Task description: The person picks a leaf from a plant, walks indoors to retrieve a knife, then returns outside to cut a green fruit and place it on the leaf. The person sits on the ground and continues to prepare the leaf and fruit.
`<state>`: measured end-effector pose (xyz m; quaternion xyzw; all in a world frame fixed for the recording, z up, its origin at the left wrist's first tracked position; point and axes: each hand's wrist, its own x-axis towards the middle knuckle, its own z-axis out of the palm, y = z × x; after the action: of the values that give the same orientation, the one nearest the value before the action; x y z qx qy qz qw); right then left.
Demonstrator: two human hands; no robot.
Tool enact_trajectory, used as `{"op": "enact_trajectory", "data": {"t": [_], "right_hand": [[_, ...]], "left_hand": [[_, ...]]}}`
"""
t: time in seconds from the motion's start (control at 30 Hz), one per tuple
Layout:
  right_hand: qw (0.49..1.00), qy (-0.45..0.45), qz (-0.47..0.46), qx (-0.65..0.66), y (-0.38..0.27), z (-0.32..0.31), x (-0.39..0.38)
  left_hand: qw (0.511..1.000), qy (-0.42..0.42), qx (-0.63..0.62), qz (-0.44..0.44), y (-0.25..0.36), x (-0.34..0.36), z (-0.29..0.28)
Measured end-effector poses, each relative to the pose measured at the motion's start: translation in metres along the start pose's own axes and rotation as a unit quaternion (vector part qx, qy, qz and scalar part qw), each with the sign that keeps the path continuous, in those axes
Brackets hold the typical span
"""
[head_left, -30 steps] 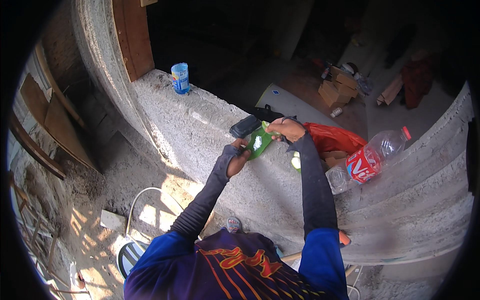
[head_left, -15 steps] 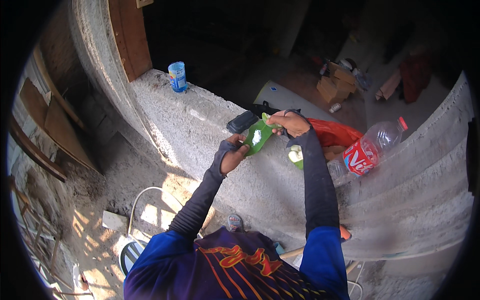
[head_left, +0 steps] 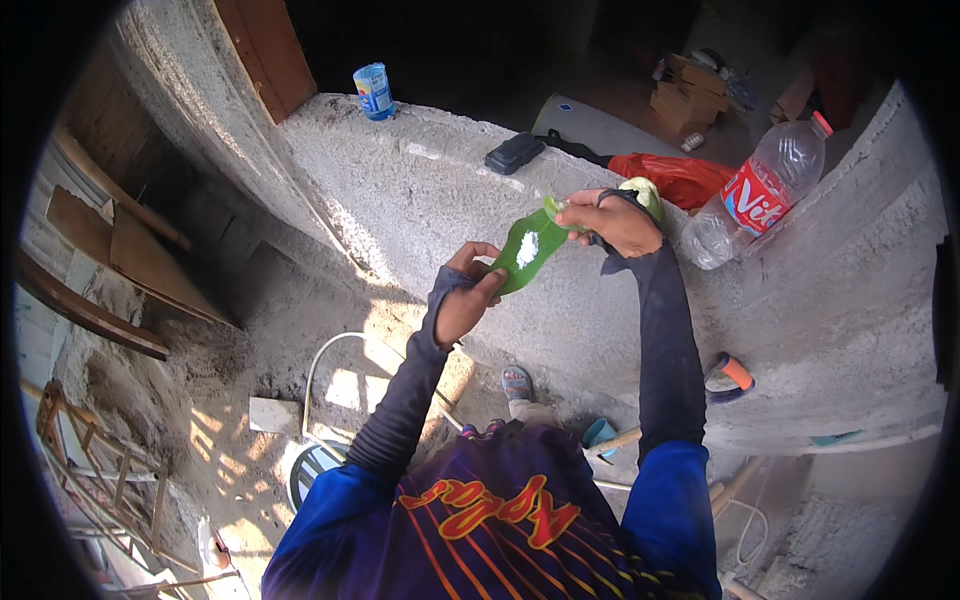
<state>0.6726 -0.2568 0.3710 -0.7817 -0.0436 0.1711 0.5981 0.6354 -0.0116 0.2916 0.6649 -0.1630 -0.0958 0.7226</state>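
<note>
My left hand [head_left: 468, 296] is closed on the near end of a long green leaf [head_left: 517, 271], the thumb lying on top of it. A small heap of white grains [head_left: 528, 249] rests on the leaf's middle. At the far end of the leaf, my right hand [head_left: 622, 225] pinches a small pale green piece of fruit [head_left: 551, 206]; its fingertips partly cover that piece. Whether they also grip the leaf is unclear. Just beyond the right wrist sits a larger pale green fruit [head_left: 645, 190], partly hidden by that hand.
Along the rough concrete wall top [head_left: 430, 150] are a blue plastic cup [head_left: 374, 92], a black case [head_left: 515, 153], a red plastic bag [head_left: 680, 178] and a large clear bottle [head_left: 790, 160] with a red label. Below lie a hose [head_left: 312, 385] and an orange-handled tool [head_left: 737, 373].
The head view has shifted, so the wall top and its objects sit higher. Both hands and the leaf have come back from the black case, with the white heap still on the leaf.
</note>
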Motion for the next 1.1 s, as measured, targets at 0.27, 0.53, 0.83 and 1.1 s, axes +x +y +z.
{"op": "enact_trajectory", "data": {"t": [0.27, 0.53, 0.83, 1.1], "right_hand": [[0.996, 0.09, 0.001, 0.013, 0.069, 0.058, -0.09], [0.978, 0.201, 0.057, 0.006, 0.146, 0.087, -0.196], [0.923, 0.363, 0.1, 0.075, 0.209, 0.102, -0.368], [0.843, 0.471, 0.212, 0.151, 0.287, 0.097, -0.531]], "left_hand": [[0.995, -0.059, -0.027, -0.073, -0.017, -0.091, 0.017], [0.98, -0.143, -0.002, -0.139, -0.044, -0.143, 0.064], [0.915, -0.344, -0.004, -0.209, -0.085, -0.194, 0.169], [0.837, -0.483, 0.063, -0.248, -0.12, -0.245, 0.319]]}}
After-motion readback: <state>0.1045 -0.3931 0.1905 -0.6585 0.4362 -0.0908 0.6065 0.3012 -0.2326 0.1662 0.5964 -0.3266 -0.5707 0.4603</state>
